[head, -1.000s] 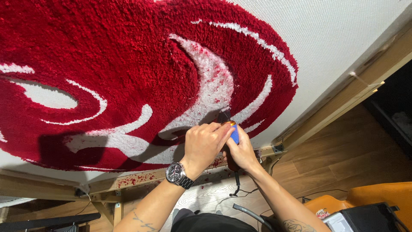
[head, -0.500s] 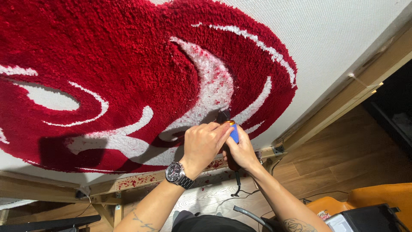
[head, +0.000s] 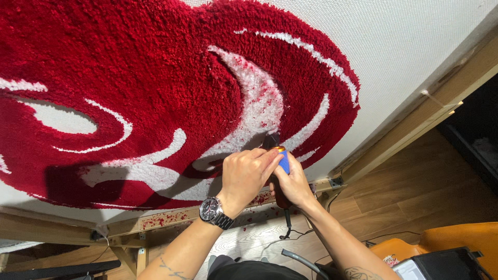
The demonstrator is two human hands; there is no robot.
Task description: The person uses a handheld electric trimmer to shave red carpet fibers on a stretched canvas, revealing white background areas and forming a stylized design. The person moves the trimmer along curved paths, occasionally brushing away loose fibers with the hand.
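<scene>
A tufted rug in deep red with white curved shapes is stretched on white backing cloth in a wooden frame. Both my hands hold a dark corded trimmer with a blue body against the rug's lower right part, at the edge of a white crescent. My left hand, with a metal wristwatch, wraps over the tool from the left. My right hand grips its handle from below. The tool's head is mostly hidden by my fingers.
The wooden frame rail runs along the right and bottom, with red fluff scattered on the lower rail. A black cord hangs down from the tool. Wooden floor, an orange object and a dark case lie at the lower right.
</scene>
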